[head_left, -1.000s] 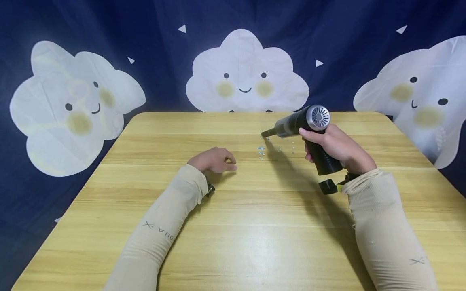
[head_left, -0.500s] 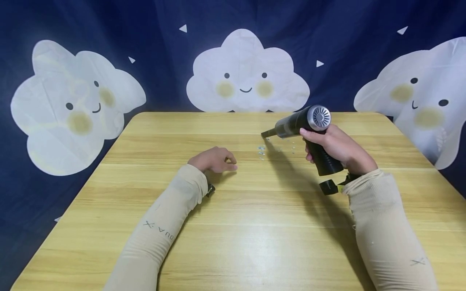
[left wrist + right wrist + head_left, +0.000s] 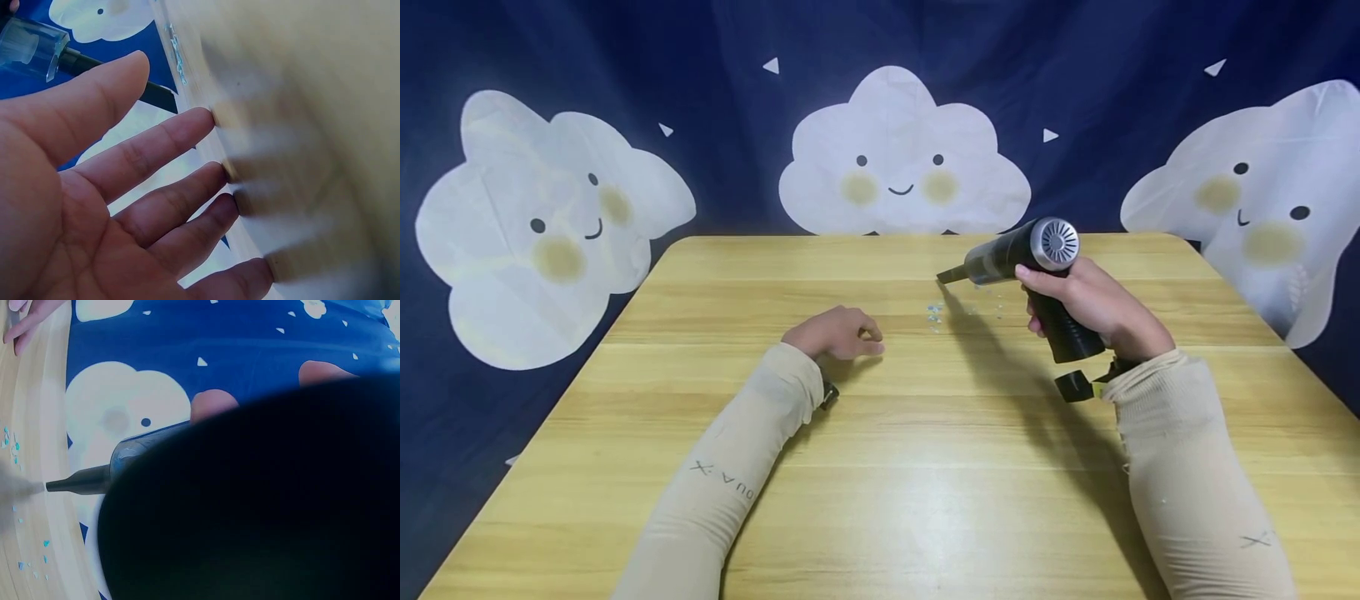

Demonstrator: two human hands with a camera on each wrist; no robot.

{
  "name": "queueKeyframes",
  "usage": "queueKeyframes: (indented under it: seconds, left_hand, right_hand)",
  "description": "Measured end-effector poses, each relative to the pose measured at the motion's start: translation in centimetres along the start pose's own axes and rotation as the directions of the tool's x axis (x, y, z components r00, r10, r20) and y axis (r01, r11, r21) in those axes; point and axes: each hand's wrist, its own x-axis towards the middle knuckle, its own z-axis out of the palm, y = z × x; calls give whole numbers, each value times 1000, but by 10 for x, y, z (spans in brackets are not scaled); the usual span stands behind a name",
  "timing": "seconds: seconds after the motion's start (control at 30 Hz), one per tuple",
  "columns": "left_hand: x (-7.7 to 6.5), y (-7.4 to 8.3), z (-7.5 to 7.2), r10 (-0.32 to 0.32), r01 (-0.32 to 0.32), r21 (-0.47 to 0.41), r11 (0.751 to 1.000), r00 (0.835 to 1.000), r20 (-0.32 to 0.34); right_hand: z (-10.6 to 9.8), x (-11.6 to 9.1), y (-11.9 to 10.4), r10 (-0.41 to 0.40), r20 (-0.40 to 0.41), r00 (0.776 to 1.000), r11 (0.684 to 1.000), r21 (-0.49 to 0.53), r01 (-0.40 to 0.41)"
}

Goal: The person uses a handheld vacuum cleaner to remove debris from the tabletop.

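Note:
My right hand (image 3: 1105,304) grips the upright handle of a black handheld vacuum cleaner (image 3: 1066,321), its silver vented end facing me. The narrow nozzle (image 3: 953,274) points left and down, its tip close to the tabletop; whether it touches I cannot tell. Small blue and pale scraps (image 3: 935,310) lie just in front of the tip, and more scraps (image 3: 177,55) show in the left wrist view. To the left, my left hand (image 3: 837,332) rests with its fingertips on the wood, fingers loosely bent and holding nothing. A dark blurred shape fills much of the right wrist view.
The wooden table (image 3: 880,467) spreads under both arms, with rounded far corners. Behind its far edge hangs a dark blue curtain (image 3: 730,100) with white smiling clouds (image 3: 902,125). A small black device (image 3: 1075,386) sits at my right wrist.
The head view has shifted slightly, so the backdrop sits a little lower and to the left. Both hands and the vacuum cleaner stay almost where they were over the table.

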Motion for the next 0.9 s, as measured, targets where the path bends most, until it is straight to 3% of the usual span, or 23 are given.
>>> queueKeyframes:
  seconds: [0.4,0.63,0.9]
  left_hand:
    - [2,-2,2,-11,11,-1,1000,1000,-14]
    - [0,0,1,-15,15,5,1000,1000,-17]
    - [1,1,2,-21,21,4,1000,999,-24]
  right_hand:
    - [2,-1,-4,-14,16,1000,1000,-20,14]
    - [-2,-6,-3,32,-25,999,997,-70,-34]
    - [-7,-7,3,31,-33,999,997,-63,-33]
